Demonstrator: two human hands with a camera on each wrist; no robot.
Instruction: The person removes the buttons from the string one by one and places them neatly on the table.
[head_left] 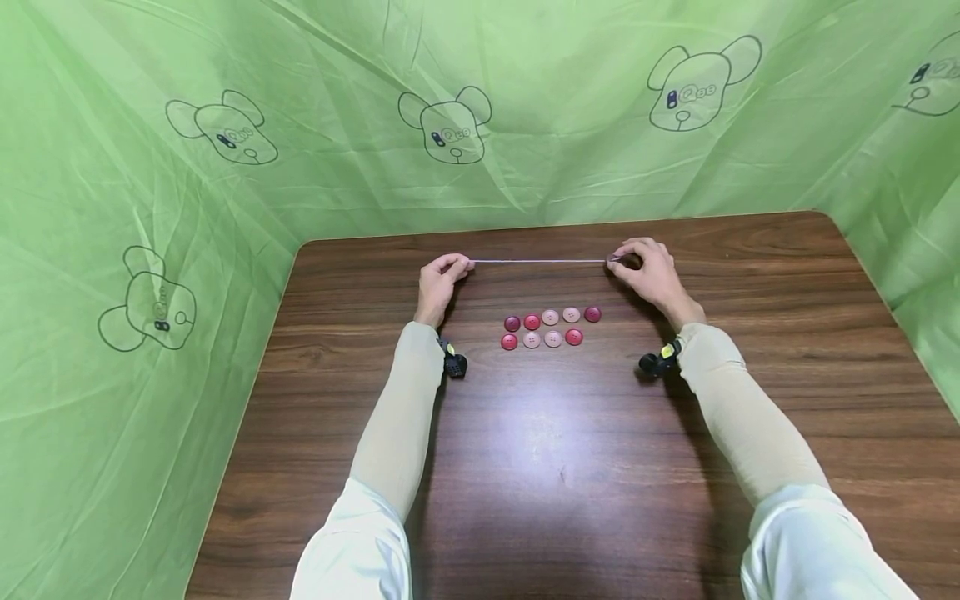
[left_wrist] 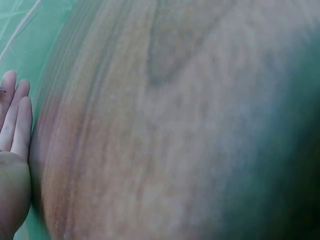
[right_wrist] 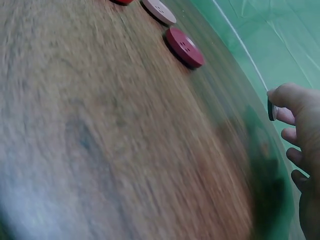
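A thin pale string stretches taut and straight between the two hands, above the far part of the table. The left hand pinches its left end between thumb and fingertips. At the other end, the right hand pinches a button between thumb and index finger, seen edge-on in the right wrist view, and the string runs up to it. Nearer the body lie two rows of buttons in dark red, red and pale pink, among them a dark red button and a pale pink button.
A brown wood-grain table lies under both arms. Green cloth with printed mouse-like heads hangs behind and at the sides. Each wrist wears a small black camera, such as the right wrist camera.
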